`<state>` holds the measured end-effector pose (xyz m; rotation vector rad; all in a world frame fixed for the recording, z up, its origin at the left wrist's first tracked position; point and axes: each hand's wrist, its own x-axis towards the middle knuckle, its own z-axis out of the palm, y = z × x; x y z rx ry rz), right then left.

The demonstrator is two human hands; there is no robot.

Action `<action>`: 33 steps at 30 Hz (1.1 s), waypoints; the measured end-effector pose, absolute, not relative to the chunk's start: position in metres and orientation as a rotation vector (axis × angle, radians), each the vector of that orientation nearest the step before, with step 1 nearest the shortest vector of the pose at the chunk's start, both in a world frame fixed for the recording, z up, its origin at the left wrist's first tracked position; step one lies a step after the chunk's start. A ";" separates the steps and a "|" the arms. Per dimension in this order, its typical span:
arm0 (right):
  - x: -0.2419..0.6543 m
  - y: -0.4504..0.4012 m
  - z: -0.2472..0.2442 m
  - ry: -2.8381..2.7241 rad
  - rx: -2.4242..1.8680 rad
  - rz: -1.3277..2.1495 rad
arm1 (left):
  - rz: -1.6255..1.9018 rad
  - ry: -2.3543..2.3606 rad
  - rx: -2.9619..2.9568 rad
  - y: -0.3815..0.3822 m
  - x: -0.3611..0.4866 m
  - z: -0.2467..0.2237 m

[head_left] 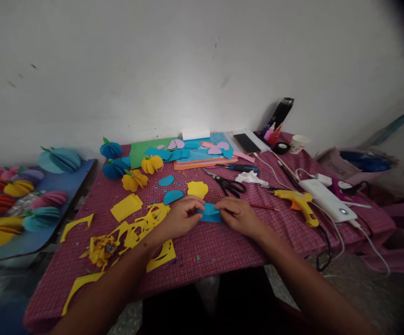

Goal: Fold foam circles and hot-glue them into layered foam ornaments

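A small blue paper piece is held between my two hands over the front middle of the table, with a fold or layered edge across it. My left hand pinches its left end with thumb and fingers. At the right end, the fingers of my right hand are closed on the same paper. Two blue half-round pieces lie just beyond my left hand. Black-handled scissors rest beyond my right hand, and a yellow scalloped paper shape lies beyond the blue piece.
Yellow scraps and a yellow paper stack lie at left. A yellow glue gun, white power strip, cables, phone and paper cup are at right. Paper pumpkins stand at back left, several more on a blue board.
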<state>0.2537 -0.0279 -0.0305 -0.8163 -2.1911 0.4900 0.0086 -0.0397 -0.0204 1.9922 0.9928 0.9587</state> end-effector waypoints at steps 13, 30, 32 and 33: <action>0.255 -0.031 -0.027 -2.199 -0.780 0.490 | 0.973 0.949 1.816 -0.039 0.009 -0.020; 0.347 -0.055 0.006 -2.017 -1.368 0.142 | 0.957 1.165 1.754 -0.033 -0.002 -0.017; 0.389 -0.061 0.004 -1.943 -1.645 -0.034 | 0.959 1.098 1.810 -0.035 0.000 -0.017; 0.407 -0.063 0.002 -1.915 -1.799 -0.119 | 0.950 1.066 1.830 -0.035 0.001 -0.016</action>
